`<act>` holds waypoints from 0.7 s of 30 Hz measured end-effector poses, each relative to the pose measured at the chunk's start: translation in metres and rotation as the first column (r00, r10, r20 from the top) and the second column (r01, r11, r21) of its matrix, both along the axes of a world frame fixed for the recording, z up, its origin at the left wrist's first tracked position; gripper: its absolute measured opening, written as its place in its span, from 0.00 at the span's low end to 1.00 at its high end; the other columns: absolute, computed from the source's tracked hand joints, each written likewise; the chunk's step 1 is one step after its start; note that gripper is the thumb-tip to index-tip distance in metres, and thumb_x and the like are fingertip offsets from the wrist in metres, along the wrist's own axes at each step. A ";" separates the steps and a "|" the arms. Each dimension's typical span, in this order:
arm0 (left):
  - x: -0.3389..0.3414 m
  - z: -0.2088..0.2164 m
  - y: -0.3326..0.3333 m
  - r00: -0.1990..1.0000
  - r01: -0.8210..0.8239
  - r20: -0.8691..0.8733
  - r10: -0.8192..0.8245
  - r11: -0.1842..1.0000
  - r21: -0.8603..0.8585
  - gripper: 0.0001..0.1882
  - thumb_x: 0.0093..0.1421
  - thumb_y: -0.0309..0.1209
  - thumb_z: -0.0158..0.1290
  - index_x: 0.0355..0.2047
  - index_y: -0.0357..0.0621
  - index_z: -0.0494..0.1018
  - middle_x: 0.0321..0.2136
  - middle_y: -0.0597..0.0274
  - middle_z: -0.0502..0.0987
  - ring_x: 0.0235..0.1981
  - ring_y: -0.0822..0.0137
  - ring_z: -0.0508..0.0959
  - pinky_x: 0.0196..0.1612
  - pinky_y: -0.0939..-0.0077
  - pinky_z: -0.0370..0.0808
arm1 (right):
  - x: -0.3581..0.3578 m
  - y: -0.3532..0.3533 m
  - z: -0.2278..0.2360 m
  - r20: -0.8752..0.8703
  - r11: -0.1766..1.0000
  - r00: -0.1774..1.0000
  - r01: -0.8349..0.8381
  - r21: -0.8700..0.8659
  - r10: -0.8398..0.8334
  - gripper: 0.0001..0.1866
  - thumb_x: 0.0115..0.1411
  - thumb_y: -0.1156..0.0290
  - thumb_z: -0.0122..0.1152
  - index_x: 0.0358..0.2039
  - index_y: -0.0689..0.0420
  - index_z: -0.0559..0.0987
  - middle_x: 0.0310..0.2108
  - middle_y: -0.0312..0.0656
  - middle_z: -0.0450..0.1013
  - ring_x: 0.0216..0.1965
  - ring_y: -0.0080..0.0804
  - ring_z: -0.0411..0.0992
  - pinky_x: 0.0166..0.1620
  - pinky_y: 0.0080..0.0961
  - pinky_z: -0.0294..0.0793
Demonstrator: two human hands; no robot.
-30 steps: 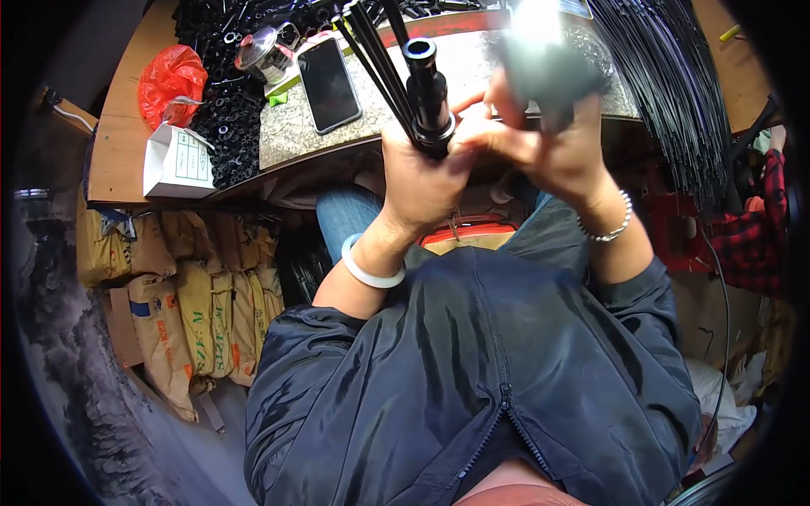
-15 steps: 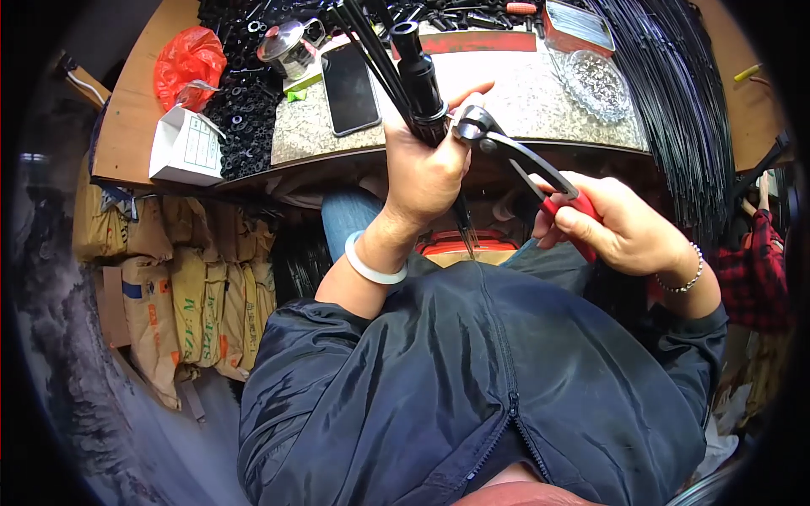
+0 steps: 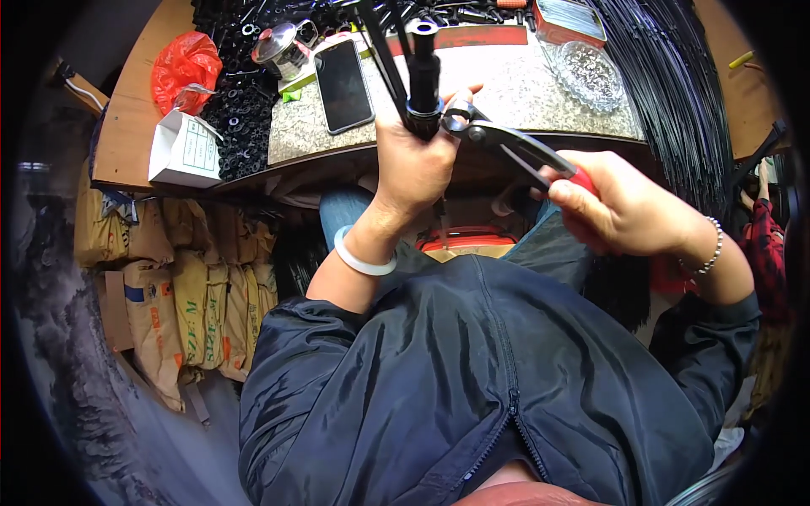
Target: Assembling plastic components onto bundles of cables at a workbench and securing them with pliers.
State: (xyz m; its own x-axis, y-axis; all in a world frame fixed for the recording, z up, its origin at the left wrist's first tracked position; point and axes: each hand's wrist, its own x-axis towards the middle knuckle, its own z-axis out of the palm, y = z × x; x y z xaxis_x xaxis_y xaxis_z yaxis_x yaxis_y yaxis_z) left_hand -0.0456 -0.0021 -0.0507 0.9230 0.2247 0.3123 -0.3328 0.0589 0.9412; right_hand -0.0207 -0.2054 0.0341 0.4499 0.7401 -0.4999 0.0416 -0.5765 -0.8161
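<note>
My left hand (image 3: 413,164) is wrapped round a black umbrella frame (image 3: 423,80), its hollow tube end pointing up and thin dark ribs rising beside it. My right hand (image 3: 624,207) grips pliers (image 3: 523,145) with red handles. The pliers' jaws meet the frame's side, close by my left thumb and fingertips. What lies between the jaws is too small to make out. Part of the frame is hidden inside my left fist.
On the bench lie a phone (image 3: 344,87), a glass dish of small metal bits (image 3: 589,78), and a red tin of pins (image 3: 570,24). Black rods (image 3: 675,110) hang over the right edge. Small black parts (image 3: 240,126) heap beside a white box (image 3: 187,152). Sacks (image 3: 152,329) stand lower left.
The umbrella frame has tipped more upright, and my left hand has shifted slightly left. My right hand has moved a little right and turned, with the pliers lying flatter.
</note>
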 end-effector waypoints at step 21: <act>-0.004 0.029 0.037 0.988 0.140 0.107 -0.110 0.933 -0.332 0.14 0.61 0.23 0.45 0.47 0.32 0.69 0.10 0.73 0.64 0.08 0.83 0.59 0.11 0.88 0.57 | 0.028 0.000 -0.074 0.689 0.983 0.720 -0.059 0.174 -0.079 0.18 0.63 0.65 0.46 0.50 0.62 0.62 0.34 0.48 0.67 0.34 0.38 0.68 0.41 0.32 0.67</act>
State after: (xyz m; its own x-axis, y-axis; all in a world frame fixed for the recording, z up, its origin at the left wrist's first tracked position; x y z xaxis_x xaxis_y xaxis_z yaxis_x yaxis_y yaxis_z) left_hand -0.0494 0.0348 -0.0221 0.9237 0.2153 0.3170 -0.3803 0.4144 0.8268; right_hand 0.0072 -0.2059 -0.0396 0.6260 0.7749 0.0873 0.6278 -0.4344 -0.6459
